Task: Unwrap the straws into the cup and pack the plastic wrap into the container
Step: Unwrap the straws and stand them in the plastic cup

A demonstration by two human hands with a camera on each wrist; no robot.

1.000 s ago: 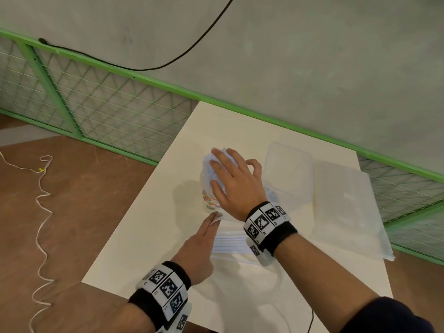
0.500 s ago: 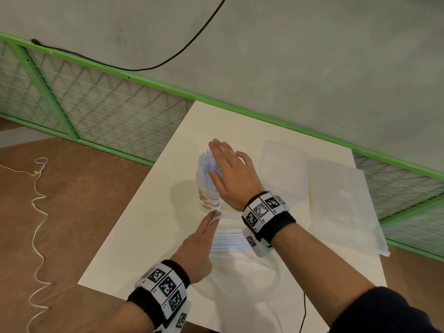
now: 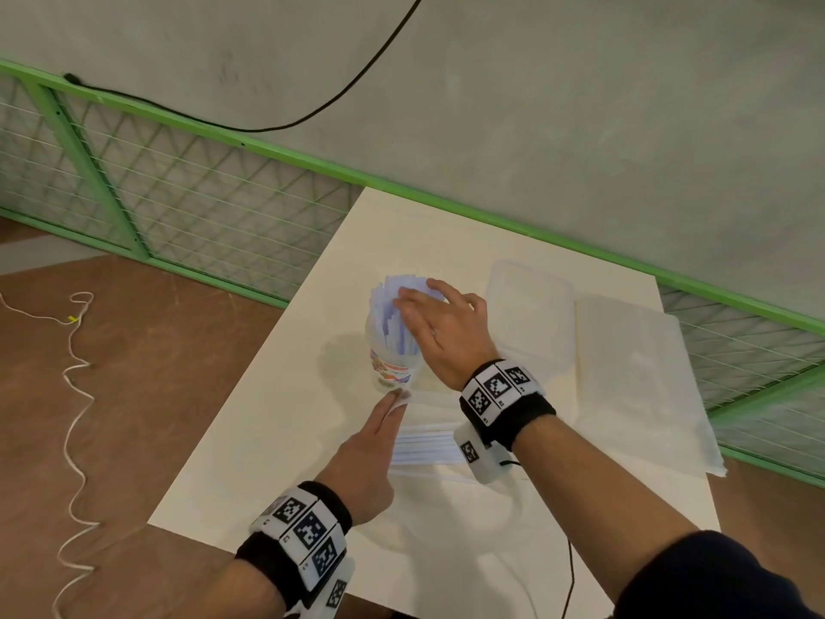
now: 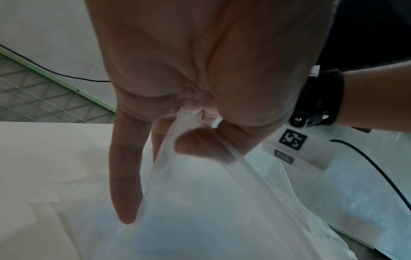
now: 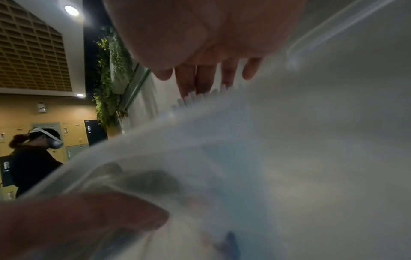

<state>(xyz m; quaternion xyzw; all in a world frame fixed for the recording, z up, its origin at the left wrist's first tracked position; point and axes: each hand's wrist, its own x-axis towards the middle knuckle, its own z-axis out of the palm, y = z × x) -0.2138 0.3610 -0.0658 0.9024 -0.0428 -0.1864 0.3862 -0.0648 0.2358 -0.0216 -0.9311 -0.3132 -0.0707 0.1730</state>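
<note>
A clear cup (image 3: pixel 389 364) with a printed label stands on the white table (image 3: pixel 268 449), packed with upright pale blue straws (image 3: pixel 393 301). My right hand (image 3: pixel 424 301) lies flat against the straws' tops, fingers straight; the right wrist view shows the fingertips (image 5: pixel 189 84) touching the straw ends (image 5: pixel 200 95). Just in front of the cup lies the plastic wrap (image 3: pixel 424 444) with straws still inside. My left hand (image 3: pixel 393 404) holds its edge: in the left wrist view the thumb (image 4: pixel 195 146) pinches the wrap (image 4: pixel 211 211) against the fingers.
A clear, shallow container (image 3: pixel 531 314) sits right of the cup, with a white folded sheet (image 3: pixel 638 386) beyond it at the table's right edge. A green mesh fence (image 3: pixel 178 207) runs behind. A white cord (image 3: pixel 71 395) lies on the floor at left.
My right hand has slid a little to the right across the straw tops, so more of the straws show. The left hand has kept its hold on the wrap.
</note>
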